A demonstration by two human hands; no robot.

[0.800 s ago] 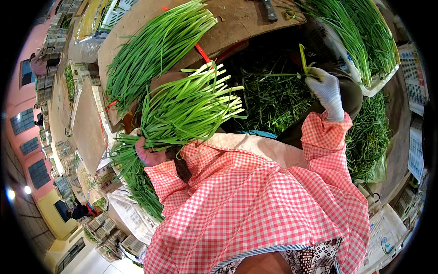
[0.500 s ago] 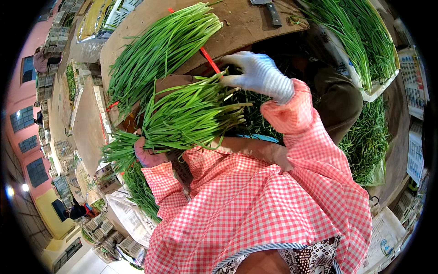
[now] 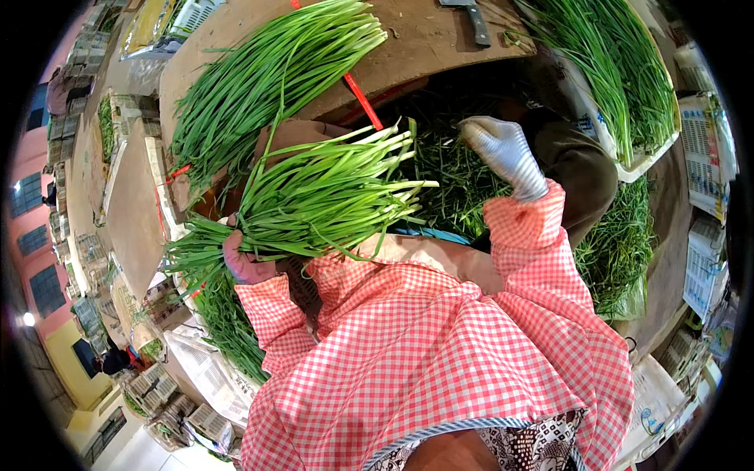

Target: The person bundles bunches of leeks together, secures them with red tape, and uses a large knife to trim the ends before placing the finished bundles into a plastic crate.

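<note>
My left hand (image 3: 245, 257) is closed around the leafy part of a loose bunch of garlic chives (image 3: 330, 196), whose pale cut ends point right. My right hand (image 3: 503, 151), in a white-and-blue knit glove, is off the bunch, to the right of the stem ends. Its fingers are curled together; whatever they may hold is hidden. Beyond the held bunch, a larger pile of chives (image 3: 275, 86) lies on the brown board (image 3: 424, 59), stems to the right. A red strap (image 3: 363, 100) runs from under that pile toward the held bunch.
A knife (image 3: 476, 23) lies at the board's far edge. Dark green trimmings (image 3: 452, 184) fill the space below my right hand. More chives stand in a white-rimmed crate (image 3: 667, 145) at the far right. Another heap of chives (image 3: 232, 334) sits by my left forearm.
My right hand has let go of the stem ends and drawn away to the right, its fingers now curled. My left hand keeps its hold on the bunch.
</note>
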